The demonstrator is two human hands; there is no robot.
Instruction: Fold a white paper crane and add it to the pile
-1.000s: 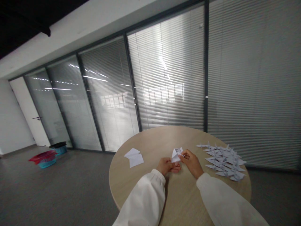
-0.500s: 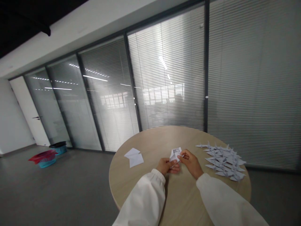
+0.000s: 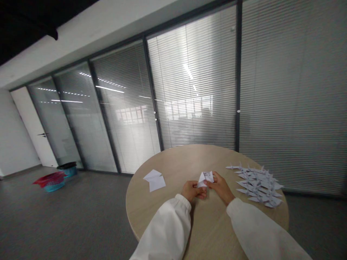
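Between both hands, above the middle of the round table, is a small folded piece of white paper (image 3: 206,177) with dark print on its upper face. My left hand (image 3: 192,190) pinches its lower left corner, the fingers curled underneath. My right hand (image 3: 220,186) grips its right side, thumb across the front and fingers behind. Off to the left lie white paper sheets (image 3: 155,180), partly overlapping or creased. On the right, a cluster of folded white paper cranes (image 3: 258,186) covers part of the tabletop.
The round wooden table (image 3: 173,162) stands close to a glass partition with blinds (image 3: 195,79). On the floor at left are a blue basin with a red bag (image 3: 52,181) and another with a black bag (image 3: 67,169). A white door (image 3: 35,130) stands beyond them.
The folded paper has turned in my hands, its printed face now further right. My right hand has shifted its hold along the paper's right side. The sheets and cranes stay put.
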